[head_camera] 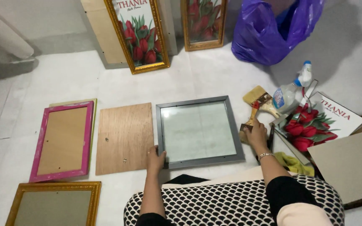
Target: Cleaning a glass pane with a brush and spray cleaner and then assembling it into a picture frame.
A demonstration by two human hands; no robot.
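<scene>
A grey picture frame with glass lies flat on the white floor in front of me. My left hand grips its near left corner. My right hand rests just past the frame's right edge, closed on the handle of a small paintbrush with a red and wooden handle. A wider brush with pale bristles lies just beyond it.
A plywood backing board lies left of the grey frame, then a pink frame and a gold frame. A spray bottle, a tulip print, a yellow cloth and grey cardboard sit at right. Gold-framed tulip pictures and a purple bag stand behind.
</scene>
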